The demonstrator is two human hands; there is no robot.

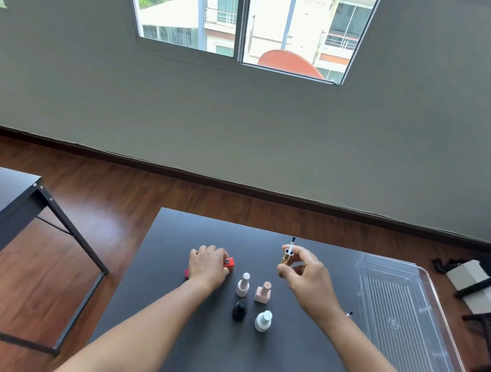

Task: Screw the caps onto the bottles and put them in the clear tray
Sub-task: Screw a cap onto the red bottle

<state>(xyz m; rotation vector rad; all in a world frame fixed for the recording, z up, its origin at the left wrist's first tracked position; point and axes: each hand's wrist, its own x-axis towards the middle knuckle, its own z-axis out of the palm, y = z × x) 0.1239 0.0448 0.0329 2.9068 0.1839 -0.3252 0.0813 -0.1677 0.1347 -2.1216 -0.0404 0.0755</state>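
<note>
Left hand (208, 267), forearm stretched forward, knuckles up, fingers curled round a red square bottle (228, 262) whose open neck shows. Right hand (307, 277), raised to its right, pinches a gold cap (286, 255), brush pointing up. Between the wrists four uncapped bottles stand on the black desk (221, 360): white (243, 284), pale pink (263, 292), black (239, 309), white round (263, 321). The clear plastic tray (399, 314) lies right of the right forearm.
</note>
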